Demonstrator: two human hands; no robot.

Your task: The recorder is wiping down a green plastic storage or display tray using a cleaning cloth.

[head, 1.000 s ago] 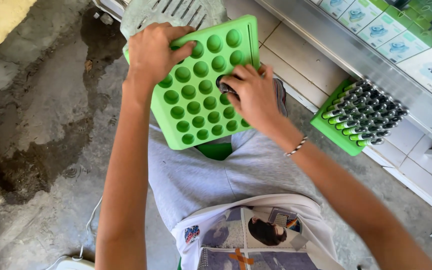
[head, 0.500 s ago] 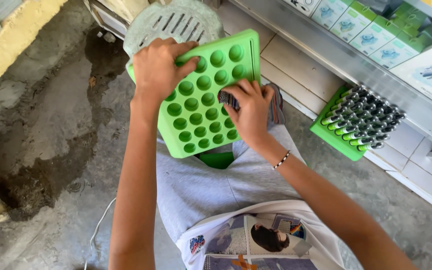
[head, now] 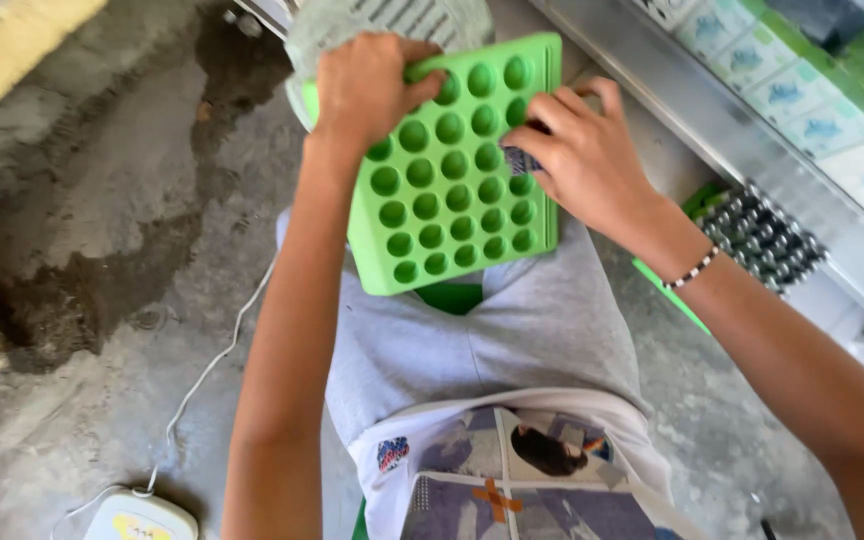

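While you sit with the green tray [head: 452, 200] propped on your lap, your left hand [head: 367, 85] clamps its far left corner, thumb over the top face and fingers wrapped behind the edge. The tray tilts toward you, its rows of round holes all showing bare. Your right hand [head: 587, 155] rests at the tray's right side, its grip pinched on a small dark piece [head: 520, 160] with a checked pattern, held right at a hole near the right edge; whether the piece already sits in the hole you cannot tell from this angle. A beaded bracelet [head: 694, 268] circles your right wrist.

Beyond the tray's far edge lies a grey slotted disc [head: 382, 20], partly hidden by your left hand. To your right, on the floor against the metal ledge [head: 692, 110], stands a second green tray [head: 667, 290] packed with dark cylinders with silver caps [head: 767, 240]. Green and white boxes [head: 752, 60] line the shelf above the ledge. Near your left elbow a white cable [head: 207, 370] runs across the concrete floor [head: 102, 230] to a small white device [head: 142, 518].
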